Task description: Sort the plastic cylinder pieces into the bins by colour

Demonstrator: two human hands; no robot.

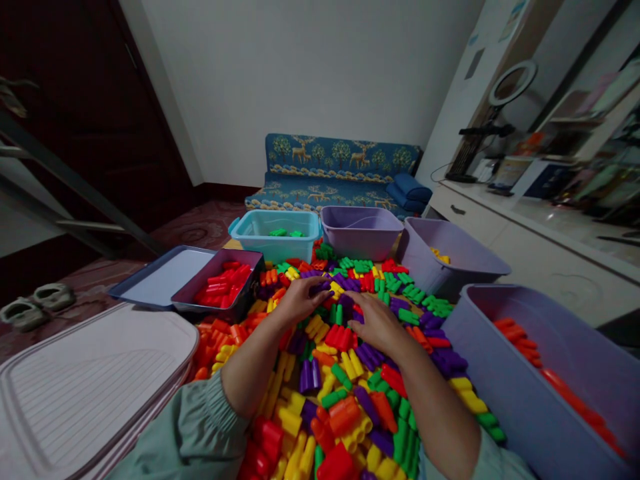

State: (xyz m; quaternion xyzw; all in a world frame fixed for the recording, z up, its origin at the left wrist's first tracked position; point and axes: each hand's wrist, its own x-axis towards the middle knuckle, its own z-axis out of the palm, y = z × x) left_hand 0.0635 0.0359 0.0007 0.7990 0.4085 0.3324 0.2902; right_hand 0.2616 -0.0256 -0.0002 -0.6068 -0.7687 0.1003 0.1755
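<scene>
Block pile [340, 338] sits in front of teal bin [280, 250]. Left hand [300, 300] curls at a purple block [316, 290], grip unclear. Right hand [374, 321] on pile, can't tell if grasping.

The plastic pieces [340, 339] are shiny, shaped like joined short tubes, and coloured red, orange, yellow, green and purple. They lie crowded and mixed together, turned in many directions.
</scene>
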